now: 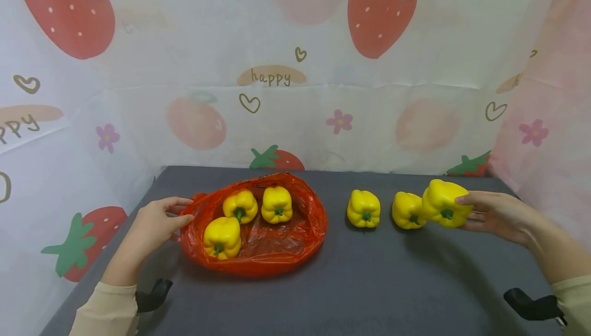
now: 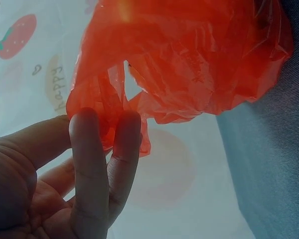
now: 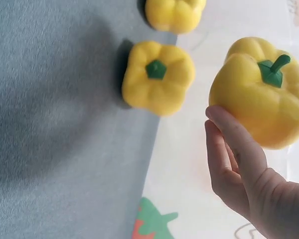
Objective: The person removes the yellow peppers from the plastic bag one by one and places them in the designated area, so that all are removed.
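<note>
My right hand (image 1: 500, 215) holds a yellow bell pepper (image 1: 445, 203) above the table, its green stem facing the front. In the right wrist view, the thumb and fingers (image 3: 239, 144) grip that pepper (image 3: 259, 99) from one side. An open red plastic bag (image 1: 281, 261) lies at the left with three yellow bell peppers (image 1: 221, 238) inside. At the bag's left edge, my left hand (image 1: 150, 228) pinches the plastic; the left wrist view shows its fingers (image 2: 89, 164) around a loop of the bag (image 2: 189, 59).
Two more yellow bell peppers stand on the grey table (image 1: 351, 295) right of the bag: one nearer the middle (image 1: 363, 209), the other (image 1: 407, 210) just left of the held pepper. A fabric backdrop (image 1: 184, 43) printed with strawberries surrounds the table's back and sides.
</note>
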A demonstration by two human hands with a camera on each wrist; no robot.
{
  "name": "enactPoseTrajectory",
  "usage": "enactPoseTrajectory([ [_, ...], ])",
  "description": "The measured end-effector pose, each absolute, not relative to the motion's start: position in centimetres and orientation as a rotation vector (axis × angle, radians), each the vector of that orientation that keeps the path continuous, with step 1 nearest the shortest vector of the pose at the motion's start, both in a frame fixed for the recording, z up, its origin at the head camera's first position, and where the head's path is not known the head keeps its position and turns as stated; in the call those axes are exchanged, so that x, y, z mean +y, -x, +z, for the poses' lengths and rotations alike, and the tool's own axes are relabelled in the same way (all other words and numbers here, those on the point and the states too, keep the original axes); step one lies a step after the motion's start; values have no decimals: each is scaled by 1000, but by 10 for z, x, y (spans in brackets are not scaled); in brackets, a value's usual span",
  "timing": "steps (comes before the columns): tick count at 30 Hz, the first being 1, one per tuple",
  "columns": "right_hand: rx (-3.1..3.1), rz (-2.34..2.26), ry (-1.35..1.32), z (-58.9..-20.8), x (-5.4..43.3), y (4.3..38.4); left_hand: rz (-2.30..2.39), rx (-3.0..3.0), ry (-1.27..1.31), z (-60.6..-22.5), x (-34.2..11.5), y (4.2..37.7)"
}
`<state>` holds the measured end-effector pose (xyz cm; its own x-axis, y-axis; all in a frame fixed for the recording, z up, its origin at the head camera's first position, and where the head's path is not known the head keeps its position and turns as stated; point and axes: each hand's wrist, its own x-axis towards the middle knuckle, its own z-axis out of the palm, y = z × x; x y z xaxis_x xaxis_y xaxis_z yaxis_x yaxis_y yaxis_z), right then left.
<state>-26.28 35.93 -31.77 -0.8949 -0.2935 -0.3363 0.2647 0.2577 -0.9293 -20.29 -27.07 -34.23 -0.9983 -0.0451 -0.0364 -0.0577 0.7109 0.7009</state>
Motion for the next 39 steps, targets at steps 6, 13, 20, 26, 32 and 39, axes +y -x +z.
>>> enactPoseTrajectory([
  [6,2103,-1652,42,-320,370,267,1184,2890,84,-343,-271,203],
  [13,2127,-1635,40,-321,381,270,1185,2892,93,-343,-271,204],
  [20,2138,-1618,-12,-323,387,275,1181,2895,93,-343,-273,204],
  [26,2132,-1623,-47,-326,392,277,1190,2891,96,-344,-272,204],
  [32,2120,-1631,-72,-332,397,280,1191,2882,115,-345,-273,204],
  [39,2088,-1654,-94,-341,402,285,1196,2889,96,-345,-273,205],
])
